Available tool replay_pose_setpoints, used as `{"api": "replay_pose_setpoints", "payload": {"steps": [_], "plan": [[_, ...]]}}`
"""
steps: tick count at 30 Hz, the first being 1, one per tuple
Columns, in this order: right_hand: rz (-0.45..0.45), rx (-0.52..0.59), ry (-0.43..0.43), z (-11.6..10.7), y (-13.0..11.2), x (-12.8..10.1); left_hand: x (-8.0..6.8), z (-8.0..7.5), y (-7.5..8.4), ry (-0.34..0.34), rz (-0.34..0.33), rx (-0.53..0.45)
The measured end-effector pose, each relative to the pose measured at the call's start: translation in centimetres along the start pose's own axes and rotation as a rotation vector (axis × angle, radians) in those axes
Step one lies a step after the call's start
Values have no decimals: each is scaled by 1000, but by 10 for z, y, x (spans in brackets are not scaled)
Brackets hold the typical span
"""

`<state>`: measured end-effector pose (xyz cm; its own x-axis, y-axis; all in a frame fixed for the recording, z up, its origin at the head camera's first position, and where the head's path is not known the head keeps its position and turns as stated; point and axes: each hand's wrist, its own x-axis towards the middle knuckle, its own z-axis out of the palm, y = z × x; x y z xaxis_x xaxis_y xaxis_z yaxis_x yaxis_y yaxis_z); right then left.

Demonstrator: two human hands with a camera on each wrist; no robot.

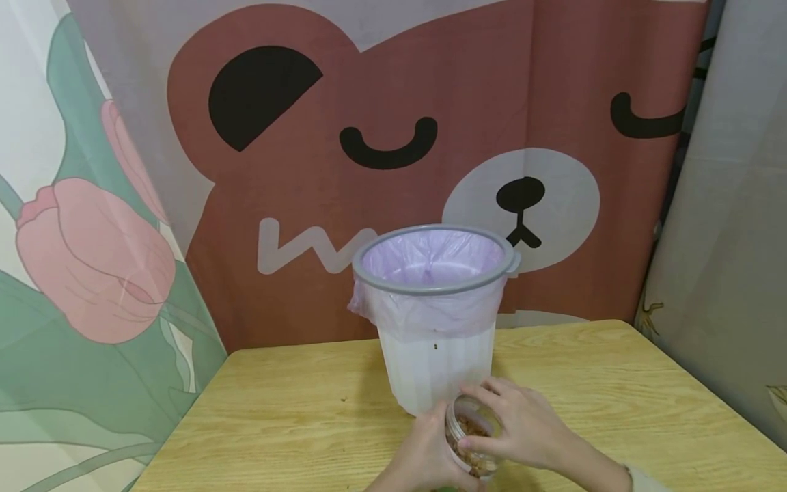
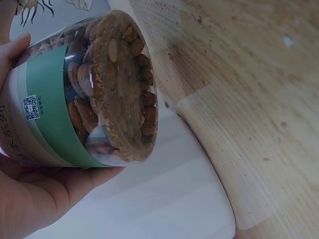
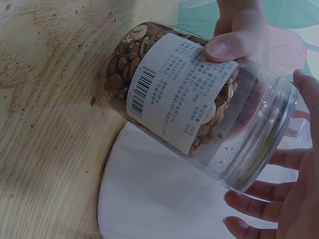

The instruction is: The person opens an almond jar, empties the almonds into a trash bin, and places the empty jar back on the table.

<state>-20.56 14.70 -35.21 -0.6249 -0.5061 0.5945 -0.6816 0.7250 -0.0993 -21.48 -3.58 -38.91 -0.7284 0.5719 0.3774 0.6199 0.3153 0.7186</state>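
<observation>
A clear jar of almonds (image 1: 472, 443) is tilted low in front of the white bin. My left hand (image 1: 424, 447) grips its body; in the left wrist view the green label band and the almonds against the jar's base (image 2: 124, 84) show. Around the jar's clear ribbed top end, the right hand (image 1: 522, 420) curves its thumb and fingers. The right wrist view shows a white barcode label (image 3: 182, 92) on the jar, my left thumb pressed beside it, and the right fingers (image 3: 279, 194) at the ribbed end. Almonds fill the lower part; the upper part is bare.
Just beyond the hands stands the white bin (image 1: 439, 359), its grey rim (image 1: 433, 290) holding a purple bag (image 1: 430, 256). Small crumbs dot the wooden table (image 1: 295, 410). A bear-print curtain (image 1: 399, 89) hangs behind the table.
</observation>
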Motion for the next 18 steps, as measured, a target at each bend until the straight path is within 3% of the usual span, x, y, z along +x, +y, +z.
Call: {"api": "replay_pose_setpoints", "payload": {"steps": [7, 13, 18], "plan": [[-19, 16, -16, 0, 0, 0, -1, 0, -2, -4, 9, 3], [-86, 0, -27, 0, 2, -1, -1, -1, -2, -4, 55, -8], [-140, 57, -49, -1, 3, -1, -1, 0, -3, 0, 64, 12]]}}
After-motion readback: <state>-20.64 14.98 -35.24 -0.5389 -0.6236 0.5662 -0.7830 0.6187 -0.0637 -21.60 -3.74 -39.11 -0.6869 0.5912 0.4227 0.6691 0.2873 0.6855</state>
